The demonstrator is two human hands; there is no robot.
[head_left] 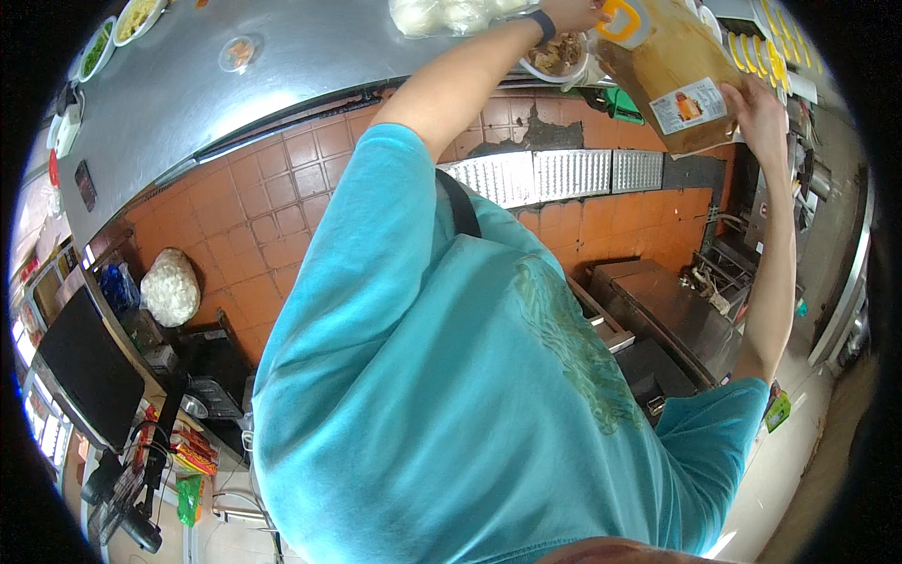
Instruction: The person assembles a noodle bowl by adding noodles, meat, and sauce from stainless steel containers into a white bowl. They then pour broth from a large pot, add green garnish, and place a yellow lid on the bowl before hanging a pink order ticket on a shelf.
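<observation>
The top edge crops the brownish container (678, 58).

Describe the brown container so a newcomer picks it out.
Follow the grey metal counter rightward to the round white bowl of brown food. Just right of it, the bare right hand holds the large brown plastic container. Unlike the bowl, it carries a white rectangular label with an orange picture.

Open lane along the bare middle of the grey stainless-steel counter (310, 56), between the small round clear plastic tub (241, 54) and the clear plastic bag of white pieces (442, 17). Passage tight farther right: white round bowl of brown chunks (560, 79) near the front edge, then large translucent orange-handled jug (672, 56), hemmed by left hand (575, 13) and right hand (757, 115).
</observation>
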